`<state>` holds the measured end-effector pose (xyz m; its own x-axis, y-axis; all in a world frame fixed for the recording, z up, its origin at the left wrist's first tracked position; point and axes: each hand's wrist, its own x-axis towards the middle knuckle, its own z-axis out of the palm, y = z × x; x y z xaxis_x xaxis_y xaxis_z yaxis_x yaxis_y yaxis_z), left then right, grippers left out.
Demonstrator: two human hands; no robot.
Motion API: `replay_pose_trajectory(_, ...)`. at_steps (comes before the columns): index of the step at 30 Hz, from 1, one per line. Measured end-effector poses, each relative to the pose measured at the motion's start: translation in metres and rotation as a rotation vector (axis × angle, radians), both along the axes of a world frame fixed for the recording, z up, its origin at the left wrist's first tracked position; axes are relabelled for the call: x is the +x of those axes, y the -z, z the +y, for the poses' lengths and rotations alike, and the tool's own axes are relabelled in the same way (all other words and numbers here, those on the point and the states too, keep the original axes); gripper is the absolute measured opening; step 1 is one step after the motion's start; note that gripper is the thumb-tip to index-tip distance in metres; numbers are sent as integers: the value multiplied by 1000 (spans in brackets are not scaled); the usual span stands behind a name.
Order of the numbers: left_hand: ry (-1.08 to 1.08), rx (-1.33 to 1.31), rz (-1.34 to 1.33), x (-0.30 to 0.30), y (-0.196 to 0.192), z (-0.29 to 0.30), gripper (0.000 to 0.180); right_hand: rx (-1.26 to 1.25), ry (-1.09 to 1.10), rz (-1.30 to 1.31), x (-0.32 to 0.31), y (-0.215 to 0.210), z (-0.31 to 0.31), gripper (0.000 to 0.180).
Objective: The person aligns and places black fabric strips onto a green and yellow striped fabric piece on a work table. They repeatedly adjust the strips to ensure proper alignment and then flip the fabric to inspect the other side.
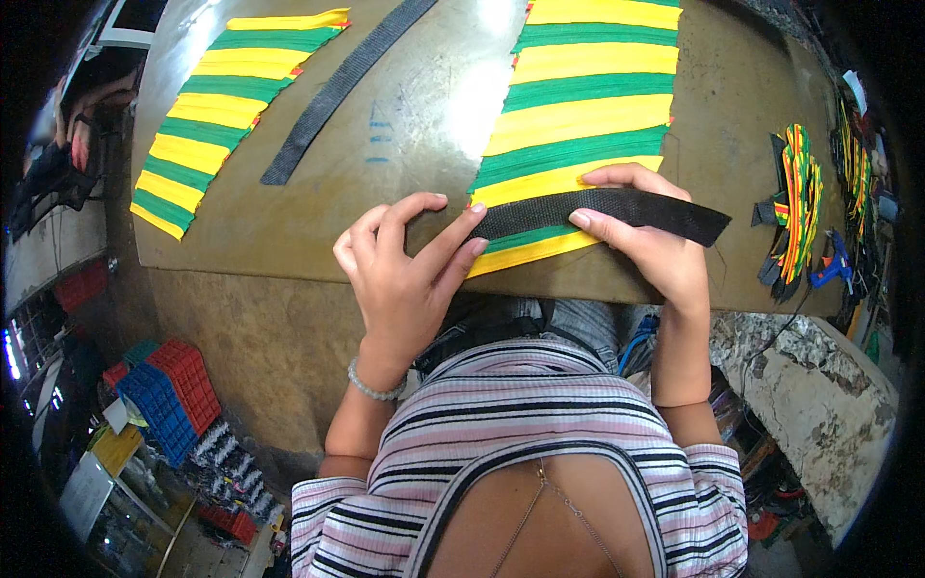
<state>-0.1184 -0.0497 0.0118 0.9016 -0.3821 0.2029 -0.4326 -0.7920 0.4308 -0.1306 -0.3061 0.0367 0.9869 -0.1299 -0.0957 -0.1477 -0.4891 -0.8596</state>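
Observation:
A black webbing strap [549, 214] lies crosswise over the near end of a yellow-and-green striped panel [590, 91] on the table. My left hand [400, 265] has its thumb and index finger closed at the strap's left end, by the panel's left edge; the other fingers are raised and bent. Farther right, my right hand [665, 246] grips the strap between its thumb and fingers, with the thumb on top. The strap's right end sticks out past this hand, beyond the panel's edge. A yellow and green strip of the panel shows on the near side of the strap.
At the left of the brown table [318, 231] lies another striped panel [207, 116], with a second black strap [347, 91] beside it. Striped pieces with black straps [800, 202] are piled at the right, near a blue glue gun [832, 262]. Plastic crates [173, 400] stand at lower left.

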Motion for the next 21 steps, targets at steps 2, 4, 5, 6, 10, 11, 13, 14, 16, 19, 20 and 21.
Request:
replay_pose_trajectory(2, -3, -3, -6, 0, 1, 0, 29, 31, 20, 78, 1, -1, -3, 28)
replay_pose_trajectory(4, -3, -4, -23, 0, 3, -1, 28, 51, 41, 144, 3, -4, -8, 28)
replay_pose_trajectory(5, 7, -8, -37, 0, 3, 0, 28, 57, 50, 173, 3, -5, -10, 27)
replay_pose_trajectory(6, 15, -17, -57, 1, 5, 0, 28, 63, 57, 201, 4, -6, -11, 27)
replay_pose_trajectory(10, 66, -44, -99, 2, 7, 2, 27, 10, 22, 207, 6, -6, -14, 21)
replay_pose_trajectory(11, 65, -46, -88, 2, 7, 2, 27, -5, 11, 203, 6, -5, -14, 20)
replay_pose_trajectory(13, 72, -62, -74, 2, 6, 3, 26, -41, 6, 191, 6, -4, -14, 22)
replay_pose_trajectory(14, 79, -66, -76, 3, 6, 3, 24, -57, 9, 180, 5, -3, -13, 23)
replay_pose_trajectory(16, 71, -81, -66, 3, 5, 2, 24, -76, 16, 152, 4, -2, -12, 24)
replay_pose_trajectory(19, 63, -92, -68, 3, 4, 1, 22, -97, 7, 81, 3, 1, -11, 24)
replay_pose_trajectory(20, 62, -94, -69, 4, 4, 1, 22, -117, -3, 54, 2, 2, -11, 24)
replay_pose_trajectory(21, 64, -104, -77, 4, 4, 1, 22, -137, -8, 22, 2, 4, -11, 24)
